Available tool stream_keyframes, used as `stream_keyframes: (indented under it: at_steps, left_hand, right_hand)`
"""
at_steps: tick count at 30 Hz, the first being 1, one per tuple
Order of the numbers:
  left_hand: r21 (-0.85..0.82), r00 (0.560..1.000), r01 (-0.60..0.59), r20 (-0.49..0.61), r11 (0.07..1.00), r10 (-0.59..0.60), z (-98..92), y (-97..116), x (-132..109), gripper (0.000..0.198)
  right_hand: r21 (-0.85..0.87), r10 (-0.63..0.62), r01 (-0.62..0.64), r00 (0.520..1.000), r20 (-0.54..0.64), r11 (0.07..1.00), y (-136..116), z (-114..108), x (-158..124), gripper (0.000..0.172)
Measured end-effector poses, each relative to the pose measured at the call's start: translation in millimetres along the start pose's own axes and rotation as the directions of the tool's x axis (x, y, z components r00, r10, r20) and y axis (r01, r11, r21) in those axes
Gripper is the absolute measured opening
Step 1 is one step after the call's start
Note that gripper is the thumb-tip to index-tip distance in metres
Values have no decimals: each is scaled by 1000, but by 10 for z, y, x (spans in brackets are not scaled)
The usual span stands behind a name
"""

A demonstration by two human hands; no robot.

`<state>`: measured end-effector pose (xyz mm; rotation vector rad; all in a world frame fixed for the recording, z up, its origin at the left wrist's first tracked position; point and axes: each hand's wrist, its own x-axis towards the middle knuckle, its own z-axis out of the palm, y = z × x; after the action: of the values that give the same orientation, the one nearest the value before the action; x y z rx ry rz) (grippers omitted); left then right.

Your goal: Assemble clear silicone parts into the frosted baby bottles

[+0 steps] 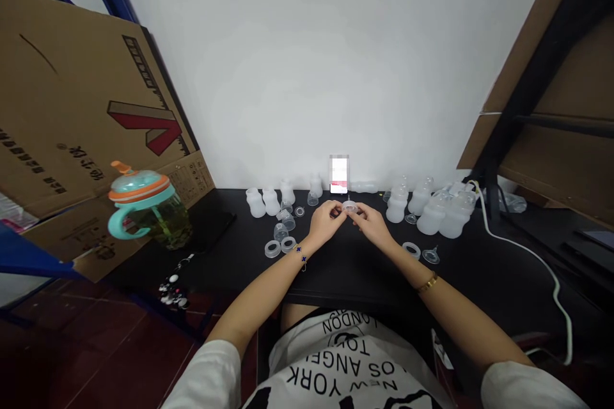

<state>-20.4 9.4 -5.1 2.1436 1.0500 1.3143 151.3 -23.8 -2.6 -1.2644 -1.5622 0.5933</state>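
In the head view, my left hand (328, 220) and my right hand (371, 223) meet over the black table, pinching a translucent bottle collar (350, 206) between their fingertips. A thin clear tip, which looks like a teat's, sticks up from the collar. To the left of my left hand lie loose collars (272, 249) and clear caps (281, 232), with a small disc-like teat (300, 211) behind them. Beside my right forearm are another collar (411, 250) and a clear teat (431, 256). Fingers hide part of the held collar.
Frosted baby bottles (256, 203) stand at the back left; several more with tops (397, 201) stand right. A phone (339, 174) leans against the wall. A teal-handled jug (148, 208), cardboard box (96, 108) and white cable (522, 246) flank the table (336, 278).
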Motion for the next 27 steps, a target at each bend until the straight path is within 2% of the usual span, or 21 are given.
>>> stream_keyframes:
  at_steps: [3,9,18,24,27]
  left_hand:
    - [81,999,-39,8,996,38,4,14,-11,14]
    - [137,998,-26,57,990,18,35,-14,-17,12]
    - [190,998,-45,53,981,36,11,-17,-14,8]
    - [178,998,-35,59,983,25,-8,-17,8,12]
    - [185,997,-45,77,982,31,-11,-28,16,14]
  right_hand:
    - [-26,-18,18,1000,-16,1000,-8,9,-11,26]
    - [26,30,-31,999,33,999,35,49,-3,21]
    - [-176,-24,32,999,45,984,84,-1,17,19]
    - [-52,64,-59,993,102,997,142,19,40,29]
    - [-86,27,-17,994,108,996,117,-1,39,27]
